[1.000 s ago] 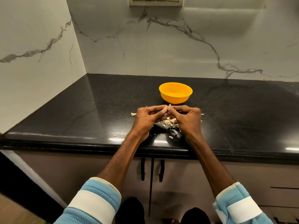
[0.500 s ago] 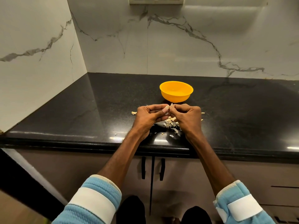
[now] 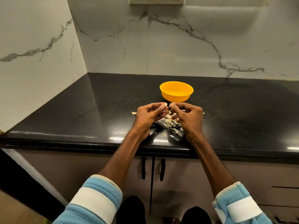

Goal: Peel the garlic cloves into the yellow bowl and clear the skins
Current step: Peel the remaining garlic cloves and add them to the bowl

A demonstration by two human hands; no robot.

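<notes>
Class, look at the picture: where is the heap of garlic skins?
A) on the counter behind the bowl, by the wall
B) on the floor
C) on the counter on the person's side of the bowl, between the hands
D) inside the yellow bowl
C: the garlic skins lie on the black counter, nearer the person than the yellow bowl, between the left hand and the right hand.

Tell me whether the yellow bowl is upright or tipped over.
Upright. The yellow bowl sits on its base on the black countertop, rim level and opening facing up.
</notes>
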